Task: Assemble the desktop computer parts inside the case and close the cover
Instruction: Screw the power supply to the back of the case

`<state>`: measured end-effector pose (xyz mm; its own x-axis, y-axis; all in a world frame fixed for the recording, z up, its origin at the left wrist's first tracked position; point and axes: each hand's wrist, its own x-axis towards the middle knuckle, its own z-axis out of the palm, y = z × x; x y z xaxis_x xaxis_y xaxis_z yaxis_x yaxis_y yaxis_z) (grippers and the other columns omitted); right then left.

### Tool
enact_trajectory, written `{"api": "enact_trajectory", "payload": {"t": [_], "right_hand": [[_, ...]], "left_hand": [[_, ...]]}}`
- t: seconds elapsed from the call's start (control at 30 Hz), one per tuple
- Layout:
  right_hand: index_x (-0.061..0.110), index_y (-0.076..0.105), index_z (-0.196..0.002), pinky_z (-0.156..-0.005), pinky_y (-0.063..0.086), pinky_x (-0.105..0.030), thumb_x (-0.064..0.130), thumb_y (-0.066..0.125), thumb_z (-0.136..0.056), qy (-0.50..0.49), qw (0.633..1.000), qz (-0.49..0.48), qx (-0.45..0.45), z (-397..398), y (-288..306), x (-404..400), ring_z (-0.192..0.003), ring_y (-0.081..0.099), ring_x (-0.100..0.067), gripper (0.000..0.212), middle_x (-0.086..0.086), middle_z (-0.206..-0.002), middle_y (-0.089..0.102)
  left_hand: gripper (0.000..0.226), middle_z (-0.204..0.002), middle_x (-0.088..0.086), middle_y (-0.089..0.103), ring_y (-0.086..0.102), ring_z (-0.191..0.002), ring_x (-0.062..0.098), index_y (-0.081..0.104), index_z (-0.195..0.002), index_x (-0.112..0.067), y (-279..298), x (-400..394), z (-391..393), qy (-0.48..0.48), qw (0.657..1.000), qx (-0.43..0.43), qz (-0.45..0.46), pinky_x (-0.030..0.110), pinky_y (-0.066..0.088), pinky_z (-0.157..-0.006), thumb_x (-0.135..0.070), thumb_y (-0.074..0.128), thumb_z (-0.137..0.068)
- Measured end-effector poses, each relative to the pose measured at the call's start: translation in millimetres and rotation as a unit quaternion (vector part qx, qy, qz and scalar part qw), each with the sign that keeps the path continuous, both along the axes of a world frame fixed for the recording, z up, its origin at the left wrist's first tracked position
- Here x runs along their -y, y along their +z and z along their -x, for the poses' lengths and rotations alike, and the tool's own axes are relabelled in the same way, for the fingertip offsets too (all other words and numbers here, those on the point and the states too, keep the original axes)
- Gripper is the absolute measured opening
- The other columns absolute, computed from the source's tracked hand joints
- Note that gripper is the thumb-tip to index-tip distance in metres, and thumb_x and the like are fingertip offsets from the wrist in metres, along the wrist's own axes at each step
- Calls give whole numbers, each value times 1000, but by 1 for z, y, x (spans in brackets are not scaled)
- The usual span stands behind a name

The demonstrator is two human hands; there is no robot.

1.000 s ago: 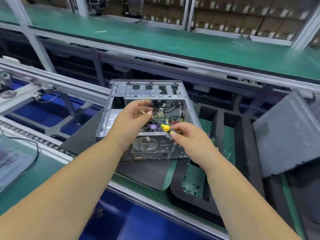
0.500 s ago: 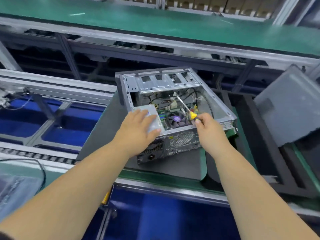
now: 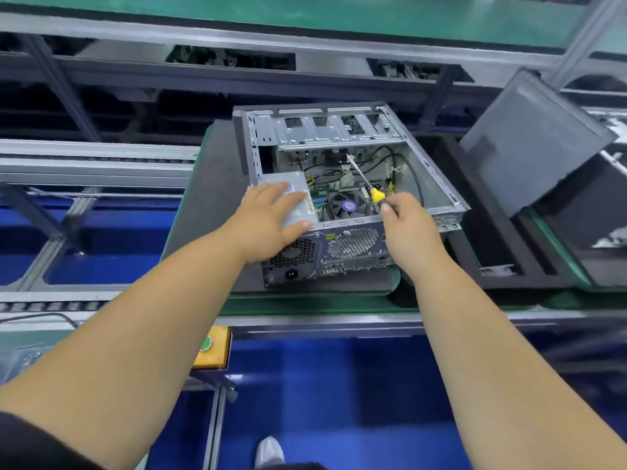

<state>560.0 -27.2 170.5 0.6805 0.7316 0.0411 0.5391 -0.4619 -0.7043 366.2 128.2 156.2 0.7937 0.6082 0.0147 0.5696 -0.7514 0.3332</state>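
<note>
**Screw-down stage inside the open case, cover still off**

We read this as the fastening step: the case (image 3: 339, 198) lies on its side on a dark foam mat (image 3: 210, 198), open face up, rear panel toward us. The left hand (image 3: 271, 218) lies flat, fingers straight, on top of the grey power supply (image 3: 288, 188) at the near-left corner of the case, pressing it in place by the look of it. The right hand (image 3: 405, 220) is curled round the handle end of a screwdriver (image 3: 364, 179) (yellow collar, black grip mostly hidden in the fist).

Screwdriver's long axis runs diagonally: handle near-right at the case's rear rim, shaft pointing away and to the left, tip deep inside near the cables under the drive cage (image 3: 332, 130). We cannot tell whether the tip sits on a screw; too small. The cooler fan (image 3: 349, 206) sits just left of the handle.

The case's long axis runs from near-left to far-right, roughly away from us.

Next move, our judgement: seat the tip squarely and turn while the left hand holds things steady. The grey side cover (image 3: 529, 144) leans tilted, well apart on the right, not yet fitted.
</note>
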Motion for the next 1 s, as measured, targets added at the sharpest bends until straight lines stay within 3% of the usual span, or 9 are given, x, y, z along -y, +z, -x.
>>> {"api": "enact_trajectory", "payload": {"t": [0.2,0.47,0.57,0.67,0.73,0.8,0.87,0.93,1.0], "right_hand": [[24,52,-115,-64,38,-34,34,36,-105,6,1000,3,-11,5,-1,18,-79,53,-17,21,4,-91,56],[19,53,-116,-58,32,-30,31,36,-106,-10,1000,13,15,12,0,33,-78,50,-15,23,-2,-99,57],[19,53,-115,-66,39,-33,30,38,-105,-22,1000,-16,-4,21,-3,42,-85,53,-20,21,-1,-101,58],[23,54,-115,-78,47,-35,31,42,-104,-59,992,-95,-57,36,-10,57,-94,59,-19,19,4,-106,60],[32,55,-110,-79,48,-31,32,43,-102,-85,981,-155,-81,50,-18,72,-95,61,-15,14,12,-102,60],[39,53,-100,-76,48,-31,31,44,-101,-88,972,-187,-114,65,-31,87,-84,60,-12,12,13,-94,60],[34,54,-101,-78,49,-35,27,45,-102,-81,968,-180,-153,78,-49,98,-76,57,-6,12,8,-100,62],[29,55,-105,-80,50,-35,23,46,-103,-79,966,-160,-185,91,-68,108,-71,55,2,11,3,-108,63],[31,55,-101,-79,49,-33,21,46,-103,-78,963,-144,-213,104,-86,116,-65,54,6,14,-1,-110,63]], "left_hand": [[85,-162,-6,8,-4,-147,20,20,-152,-38,7,21,10,8,999,-12,49,43,6,-119,-70,54,-81],[95,-163,-4,6,-5,-148,22,18,-154,-34,8,47,19,5,999,-12,52,46,8,-120,-60,68,-78],[91,-162,-2,10,-1,-148,22,22,-154,-31,6,55,23,5,999,-1,38,45,9,-121,-57,69,-80],[64,-151,1,37,21,-143,22,46,-143,-25,2,67,27,32,985,142,88,43,19,-119,-45,68,-86],[40,-126,-2,53,43,-125,18,59,-127,-20,-8,83,35,79,951,290,72,35,35,-109,-32,64,-90],[21,-104,-2,54,50,-101,16,61,-107,-15,-22,101,46,131,915,380,-36,25,38,-92,-23,61,-87],[10,-90,1,50,45,-86,15,55,-92,-12,-40,114,54,157,888,423,-86,23,34,-82,-17,60,-85],[11,-84,-3,44,41,-79,15,49,-88,-15,-60,125,58,156,880,445,-51,22,32,-76,-15,60,-85],[13,-79,-7,43,42,-73,10,47,-85,-21,-79,135,59,164,875,453,47,16,33,-69,-16,59,-86]]}}
